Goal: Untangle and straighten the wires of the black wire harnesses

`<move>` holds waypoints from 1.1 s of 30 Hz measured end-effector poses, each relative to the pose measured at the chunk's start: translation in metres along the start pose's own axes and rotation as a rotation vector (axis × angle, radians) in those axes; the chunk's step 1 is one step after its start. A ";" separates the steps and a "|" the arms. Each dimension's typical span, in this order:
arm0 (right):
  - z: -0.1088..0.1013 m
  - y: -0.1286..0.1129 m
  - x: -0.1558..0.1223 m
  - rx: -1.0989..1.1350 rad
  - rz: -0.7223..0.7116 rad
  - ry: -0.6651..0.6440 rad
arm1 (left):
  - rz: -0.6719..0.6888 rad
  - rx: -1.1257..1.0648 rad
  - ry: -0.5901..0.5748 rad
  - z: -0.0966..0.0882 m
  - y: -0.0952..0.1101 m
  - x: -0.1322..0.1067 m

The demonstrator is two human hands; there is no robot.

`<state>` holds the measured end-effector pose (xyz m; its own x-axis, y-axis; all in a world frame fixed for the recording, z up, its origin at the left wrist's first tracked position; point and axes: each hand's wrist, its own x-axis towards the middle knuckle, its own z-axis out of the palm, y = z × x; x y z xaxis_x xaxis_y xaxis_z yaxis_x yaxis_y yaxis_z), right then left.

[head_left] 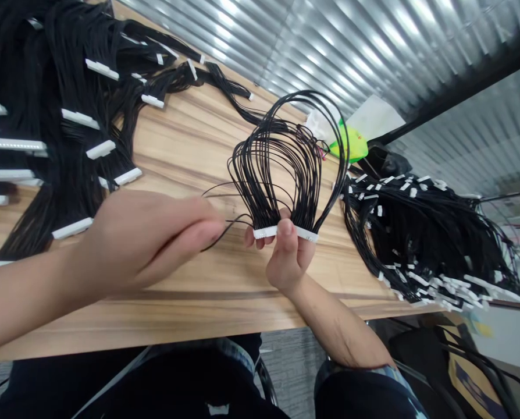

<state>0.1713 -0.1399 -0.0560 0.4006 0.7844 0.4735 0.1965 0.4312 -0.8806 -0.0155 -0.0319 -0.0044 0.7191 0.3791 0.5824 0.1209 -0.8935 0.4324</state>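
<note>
My right hand (288, 259) is closed around a long white connector (265, 232), its thumb pressed across the front and fingertips showing behind. Many thin black wires (307, 198) rise from this connector and arch up in loops. At left, my left hand (155, 238) is closed in a pinch, slightly blurred. A loose black wire (225, 231) runs from its fingertips towards the left end of the connector. Whether the fingers grip one wire or more is hidden.
A heap of black wire harnesses (77, 70) with white connectors covers the table's left. Another pile of them (434, 233) lies at the right. A yellow-green packet (351, 144) sits behind, near a corrugated metallic panel (330, 41). The wooden table's (190, 323) front edge is close to my lap.
</note>
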 end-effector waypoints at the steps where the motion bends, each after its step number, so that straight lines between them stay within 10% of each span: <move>1: 0.000 0.000 0.000 -0.016 0.007 0.008 | -0.022 0.048 0.017 0.001 -0.002 0.002; 7: 0.001 -0.005 -0.002 -0.033 -0.018 -0.048 | 0.351 0.230 -0.036 0.005 -0.016 -0.004; 33: 0.000 -0.011 -0.004 -0.062 0.011 -0.195 | 0.546 0.345 0.031 -0.008 -0.019 0.026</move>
<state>0.1676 -0.1477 -0.0477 0.2237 0.8627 0.4536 0.2498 0.3991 -0.8822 -0.0048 -0.0035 0.0078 0.7195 -0.1499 0.6781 -0.0403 -0.9838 -0.1748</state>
